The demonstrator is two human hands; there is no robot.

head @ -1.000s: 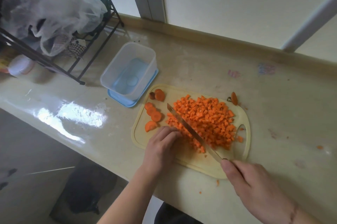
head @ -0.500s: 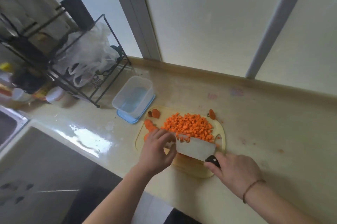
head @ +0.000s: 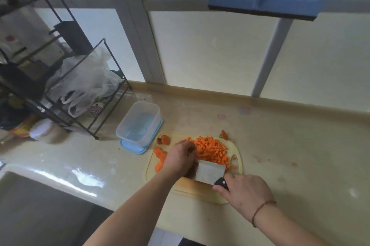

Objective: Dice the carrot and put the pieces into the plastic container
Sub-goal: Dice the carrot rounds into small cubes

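Note:
A heap of diced carrot (head: pixel 211 148) lies on the pale yellow cutting board (head: pixel 200 189). My right hand (head: pixel 245 191) grips the black handle of a cleaver (head: pixel 209 171), whose flat blade lies tilted at the near edge of the heap. My left hand (head: pixel 180 157) rests against the left side of the heap and the blade, fingers curved toward the dice. Several carrot slices (head: pixel 160 155) lie on the board's left part. The clear plastic container (head: pixel 139 122) stands on its blue lid just left of the board, with no carrot in it.
A black wire rack (head: pixel 66 77) with plastic bags stands at the left. A sink (head: pixel 30 195) lies at the near left. A carrot end (head: pixel 224 134) sits behind the board. A blue squeegee (head: pixel 264 3) hangs on the window above.
The camera has tilted up. The cleaver has turned from edge-down to flat and slid under the near side of the heap. My left hand has moved forward against the dice.

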